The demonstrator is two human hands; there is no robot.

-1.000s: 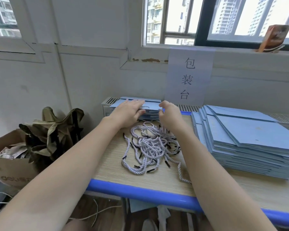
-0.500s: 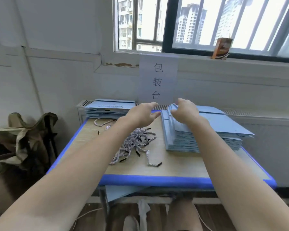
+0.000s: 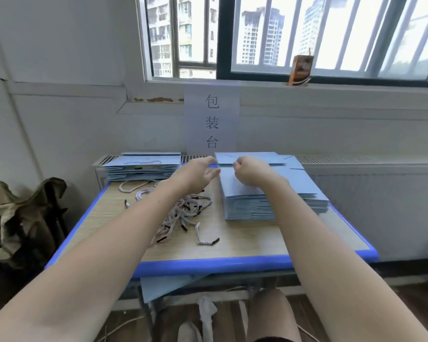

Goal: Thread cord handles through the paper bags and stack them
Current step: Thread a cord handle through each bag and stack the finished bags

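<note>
While a crumpled olive cloth (image 3: 22,213) slumps off to the far left, a small stack of finished bags (image 3: 143,166) with cord handles sits at the tabletop's (image 3: 245,240) back left. Loose cords (image 3: 183,213) lie tangled in front of it, partly under the left arm. Left hand (image 3: 195,174) reaches toward the tall stack of flat blue bags (image 3: 269,198), fingers out, grip apart. Right hand (image 3: 251,172) rests on the stack's top bag, grip curled; can't tell if it's pinching anything.
</note>
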